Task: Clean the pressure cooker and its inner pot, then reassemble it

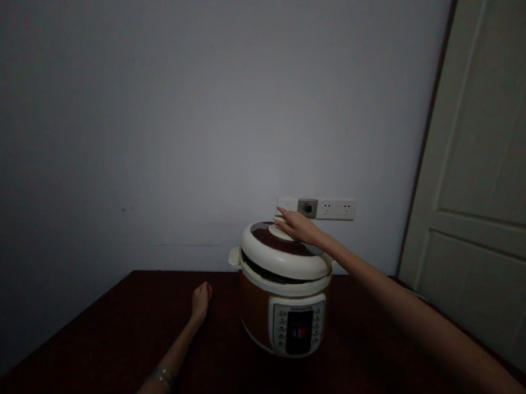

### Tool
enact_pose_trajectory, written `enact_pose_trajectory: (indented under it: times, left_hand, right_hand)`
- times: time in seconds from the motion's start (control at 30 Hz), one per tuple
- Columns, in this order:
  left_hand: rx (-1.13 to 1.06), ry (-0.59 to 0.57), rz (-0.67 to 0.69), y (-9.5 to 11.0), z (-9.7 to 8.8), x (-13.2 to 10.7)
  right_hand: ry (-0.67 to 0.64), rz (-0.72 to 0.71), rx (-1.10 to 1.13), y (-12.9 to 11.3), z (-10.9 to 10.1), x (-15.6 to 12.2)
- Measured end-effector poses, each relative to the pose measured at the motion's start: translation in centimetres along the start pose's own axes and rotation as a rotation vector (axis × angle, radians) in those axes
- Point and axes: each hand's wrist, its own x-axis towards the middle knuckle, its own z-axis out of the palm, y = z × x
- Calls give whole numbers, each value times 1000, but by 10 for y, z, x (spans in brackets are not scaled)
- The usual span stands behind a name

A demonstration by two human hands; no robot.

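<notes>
An electric pressure cooker [256, 306] with a brown-gold body and a cream rim stands upright on the table. Its cream lid [281, 264] with a dark red top rests slightly tilted, and a dark gap shows along the front between lid and body. My right hand [299, 227] is on top, its fingers round the white lid handle [277, 229], with the index finger stretched out to the left. To the left of the cooker, my left hand [201, 300] lies on the table with its fingers curled in, apart from the cooker. Nothing shows in that fist.
The dark red table [149, 309] meets a pale wall [182, 126]. Behind the cooker, white wall sockets [336, 210] sit beside a grey switch plate [307, 208]. A panelled door [491, 175] stands at the right. The cooker's front carries a control panel [298, 327].
</notes>
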Motion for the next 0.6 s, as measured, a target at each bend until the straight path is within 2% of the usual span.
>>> enact_pose_trajectory:
  times: [0.3, 0.6]
  left_hand:
    - [4, 0, 10, 0, 0, -1]
    - [17, 0, 2, -2, 1, 1]
  right_hand:
    - [-88, -3, -57, -15, 6, -6]
    - [-161, 42, -139, -28, -2, -7]
